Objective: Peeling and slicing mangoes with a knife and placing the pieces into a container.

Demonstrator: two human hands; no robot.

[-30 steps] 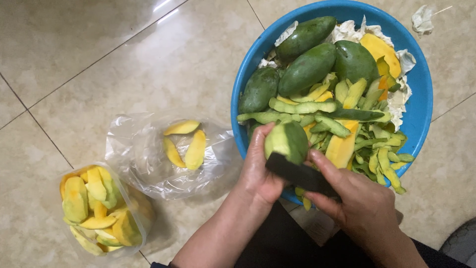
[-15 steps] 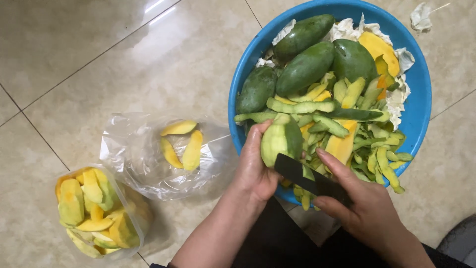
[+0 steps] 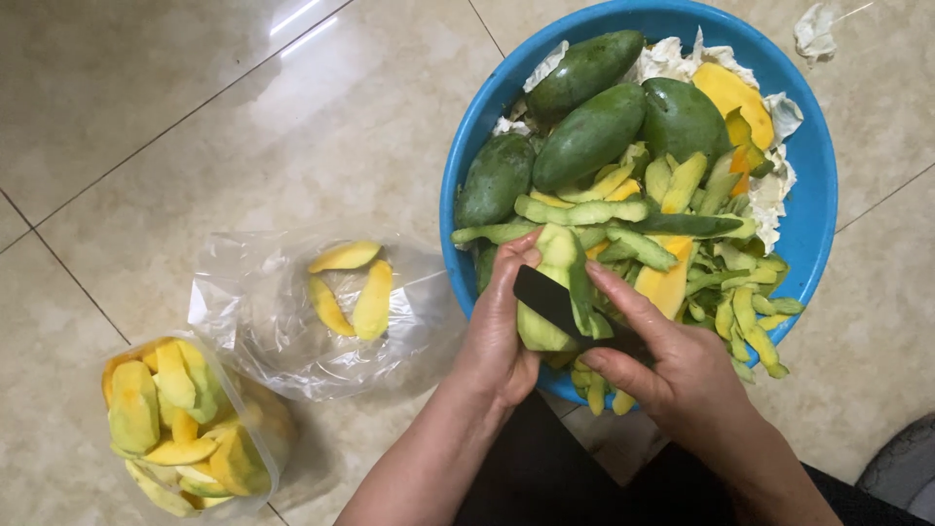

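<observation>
The left hand (image 3: pixel 502 336) grips a half-peeled mango (image 3: pixel 550 292) at the blue basin's (image 3: pixel 823 195) near rim; the right hand (image 3: pixel 672 375), holding the black knife (image 3: pixel 545 300), has slid its blade farther up (more skin lifted).

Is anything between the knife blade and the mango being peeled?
Nothing visible. The left hand grips the half-peeled mango, and the dark knife blade in the right hand lies directly against it, a green peel strip curling over the blade.
</observation>
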